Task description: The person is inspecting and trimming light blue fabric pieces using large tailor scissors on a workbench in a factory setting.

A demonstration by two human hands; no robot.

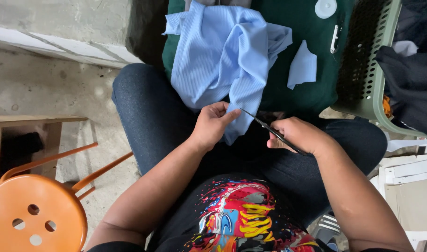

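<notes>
Seated person, seen from above. Left hand (212, 125) pinches hanging edge of light blue fabric (225, 58); right hand (297, 135) fingers closed around thin dark scissors (269, 130), long axis slanting up-left, tip just beside left fingertips. Fabric drapes forward over green cloth (288, 93). Beyond: green perforated basket (367, 60); orange stool (36, 210) at left.

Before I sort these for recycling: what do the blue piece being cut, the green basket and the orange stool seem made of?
Blue piece: soft woven or knit cloth, matte, faintly ribbed; it folds and drapes. Green basket: probably moulded plastic, with even rows of holes. Orange stool: smooth painted seat with holes on thin tube legs, likely metal, though the seat could be plastic.
</notes>
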